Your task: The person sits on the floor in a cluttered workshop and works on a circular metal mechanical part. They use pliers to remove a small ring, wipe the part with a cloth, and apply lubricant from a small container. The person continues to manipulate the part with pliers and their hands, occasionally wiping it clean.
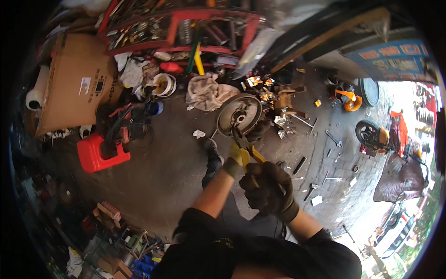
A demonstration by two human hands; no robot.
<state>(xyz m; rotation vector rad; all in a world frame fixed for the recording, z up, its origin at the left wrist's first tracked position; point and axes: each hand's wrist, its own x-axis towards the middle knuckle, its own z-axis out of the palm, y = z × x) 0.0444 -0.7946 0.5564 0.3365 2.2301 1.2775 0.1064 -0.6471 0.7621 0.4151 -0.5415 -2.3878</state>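
Here, yellow-handled pliers [243,143] clenched in the gloved right hand [267,188], held at the near side of a round metal drum [239,114], left hand [257,133] blurred beside the drum, its grip impossible to tell, crumpled cloth [208,91] left of the drum

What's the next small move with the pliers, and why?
I'd probably check that the yellow-handled pliers are seated before squeezing: their nose is near the hub of the round part, contact unclear, and the right hand holds them with handles apart.
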